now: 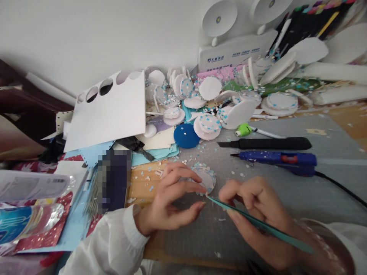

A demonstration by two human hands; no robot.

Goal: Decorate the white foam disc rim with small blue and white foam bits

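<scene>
Presently, the grey mat (189,244) serves as reference for all positions. 1 plastic bottle (31,221) lies on its side, well left of the mat. 1 white board (111,110), with round cutouts along its top edge, is tilted behind and left of the mat. The left hand (177,194) is over the mat's left part; thumb and forefinger stand clearly apart, with nothing gripped between them. Whether its forefinger touches the tweezers cannot be told. 1 blue disc (186,139) is at the mat's back left corner. 1 white disc (208,177), edged with small blue and white bits, lies on the mat's left part, partly hidden by the left fingers. White discs (210,88) are heaped behind the mat. The right hand (260,214), above the mat's middle, has thumb and fingers closed around 1 pair of teal tweezers (266,227), tip directed left. Whether the tip holds a piece cannot be told. On the mat's right part lie 1 black knife (269,144) and 1 blue glue gun (278,158).
</scene>
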